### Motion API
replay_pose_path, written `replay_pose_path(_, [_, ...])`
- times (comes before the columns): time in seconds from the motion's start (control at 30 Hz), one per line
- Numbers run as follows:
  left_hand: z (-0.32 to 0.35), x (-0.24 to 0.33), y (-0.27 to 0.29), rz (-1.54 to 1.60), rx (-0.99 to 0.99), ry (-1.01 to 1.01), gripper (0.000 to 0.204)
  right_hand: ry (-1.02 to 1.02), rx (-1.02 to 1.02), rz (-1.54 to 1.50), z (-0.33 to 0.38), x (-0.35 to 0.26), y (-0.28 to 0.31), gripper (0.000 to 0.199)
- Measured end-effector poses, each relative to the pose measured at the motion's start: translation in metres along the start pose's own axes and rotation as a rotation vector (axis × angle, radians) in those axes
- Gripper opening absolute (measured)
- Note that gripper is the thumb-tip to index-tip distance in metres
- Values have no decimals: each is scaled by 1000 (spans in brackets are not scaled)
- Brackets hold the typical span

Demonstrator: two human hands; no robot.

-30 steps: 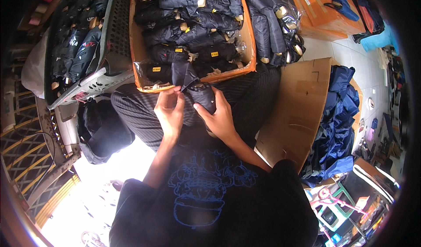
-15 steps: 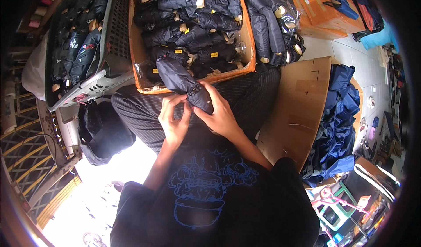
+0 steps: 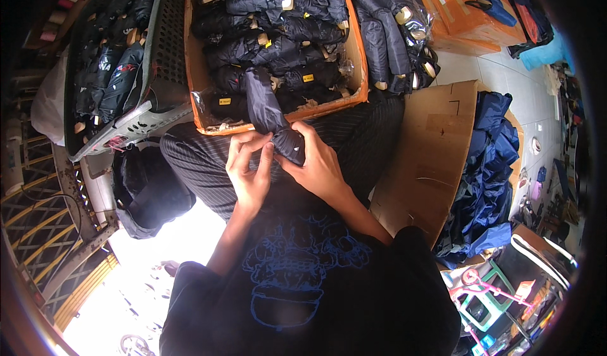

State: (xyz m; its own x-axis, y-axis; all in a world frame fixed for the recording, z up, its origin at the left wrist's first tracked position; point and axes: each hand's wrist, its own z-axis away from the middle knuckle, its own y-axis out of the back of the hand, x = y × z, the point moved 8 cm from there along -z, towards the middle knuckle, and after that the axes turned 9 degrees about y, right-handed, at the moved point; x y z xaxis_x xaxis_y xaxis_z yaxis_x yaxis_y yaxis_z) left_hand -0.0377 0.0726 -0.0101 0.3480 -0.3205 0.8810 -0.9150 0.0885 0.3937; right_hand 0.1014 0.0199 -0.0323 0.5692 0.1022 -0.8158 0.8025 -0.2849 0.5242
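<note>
A black folded umbrella is held over my lap, its far end reaching above the near edge of the open carton. My right hand wraps round its near end, where the cloth is bunched. On the left side of the umbrella, my left hand pinches the cloth or a strap between thumb and fingers; which of these I cannot make out. Inside the carton, several similar black folded umbrellas lie in rows with pale handle ends.
At the left stands a grey perforated basket full of black umbrellas. More wrapped umbrellas lie right of the carton. Beside my right knee, a cardboard box holds dark blue cloth. A black bag sits by my left knee.
The umbrella's far end has swung to the right and now points more straight away from me. Both hands keep their hold, with the left fingers slightly shifted.
</note>
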Motion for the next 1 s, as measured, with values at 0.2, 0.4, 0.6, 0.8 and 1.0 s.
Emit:
replay_pose_path(0.2, [8, 22, -1, -93, 49, -143, 20, -189, -31, -141, 6, 2, -9, 63])
replay_pose_path(0.4, [9, 9, 1, 154, 2, -76, 21, -129, 46, -372, 5, 13, -11, 64])
replay_pose_path(0.6, [6, -64, -31, 1045, -71, 832, 52, -245, -144, -766, 0, 4, -31, 54])
replay_pose_path(0.8, [-4, -59, -30, 864, -143, 932, 37, -365, -41, -916, 19, 20, -51, 53])
replay_pose_path(1.0, [-6, -45, -31, 861, -236, 832, 38, -591, -230, -933, 49, 12, -55, 43])
